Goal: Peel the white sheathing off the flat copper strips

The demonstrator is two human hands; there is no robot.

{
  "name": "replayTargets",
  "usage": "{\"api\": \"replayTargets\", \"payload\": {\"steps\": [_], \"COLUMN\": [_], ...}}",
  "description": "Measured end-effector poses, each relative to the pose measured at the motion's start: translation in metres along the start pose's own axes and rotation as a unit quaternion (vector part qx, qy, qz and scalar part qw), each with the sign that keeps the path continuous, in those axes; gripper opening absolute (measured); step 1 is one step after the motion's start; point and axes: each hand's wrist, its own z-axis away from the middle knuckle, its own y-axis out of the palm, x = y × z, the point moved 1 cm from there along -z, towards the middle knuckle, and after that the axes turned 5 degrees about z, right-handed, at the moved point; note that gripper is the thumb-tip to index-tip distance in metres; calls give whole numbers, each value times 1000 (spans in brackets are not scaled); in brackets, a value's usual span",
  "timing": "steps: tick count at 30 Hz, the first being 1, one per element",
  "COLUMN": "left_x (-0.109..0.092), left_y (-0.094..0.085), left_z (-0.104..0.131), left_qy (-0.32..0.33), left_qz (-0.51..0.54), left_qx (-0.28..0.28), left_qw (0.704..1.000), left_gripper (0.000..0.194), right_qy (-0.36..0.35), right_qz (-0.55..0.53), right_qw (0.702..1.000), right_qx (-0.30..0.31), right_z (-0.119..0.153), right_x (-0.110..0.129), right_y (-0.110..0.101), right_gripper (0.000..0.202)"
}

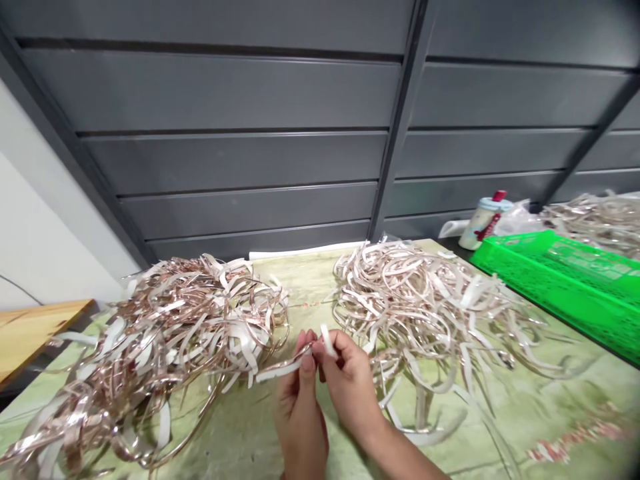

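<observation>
My left hand (301,407) and my right hand (347,380) meet low in the middle of the head view, over the table. Both are closed on a thin strip (280,371), shiny rose-gold with a white part, that sticks out to the left of my left fingers. A short white end (327,340) stands up from my right fingertips. Just where the fingers meet, the strip is partly hidden. Left of my hands lies a tangled heap of rose-gold and white strips (190,327). To the right is a second, paler heap of looped strips (410,300).
A green plastic basket (555,293) stands at the right edge. Behind it are a cup with a red top (485,223), a clear plastic bag (517,217) and more strips (595,223). A grey panelled wall (240,160) closes off the back. A wooden board (40,333) juts in at left.
</observation>
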Motion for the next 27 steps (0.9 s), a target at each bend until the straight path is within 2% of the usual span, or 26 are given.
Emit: {"api": "replayTargets", "payload": {"steps": [4,8,13,16,19,21,24,27], "left_x": [-2,-5,-7,-7,-7,-7,-8,-9], "left_y": [1,7,11,9,7,7,8,9], "left_z": [-3,-3,-3,-4,-4,-3,-2,-2], "left_qy": [-27,-32,-53,-54,-47,-51,-58,-67], "left_qz": [-32,55,129,124,53,11,25,70], "left_qx": [-1,-5,-13,1,23,23,8,-8], "left_qw": [999,998,990,991,997,998,998,995], "left_gripper": [39,29,24,28,28,26,26,20], "right_qy": [31,93,124,123,119,121,132,158], "right_qz": [-34,-136,-278,-255,-181,-172,-228,-324], "right_qw": [999,986,953,959,976,977,964,932], "right_qx": [9,12,-13,-3,18,25,25,24], "right_z": [1,-1,-6,-4,1,3,3,-3], "right_x": [-2,-3,-1,0,0,-1,-2,-3], "right_y": [-2,-2,-2,-1,0,0,-2,-6], "right_gripper": [30,30,36,35,33,31,27,26]}}
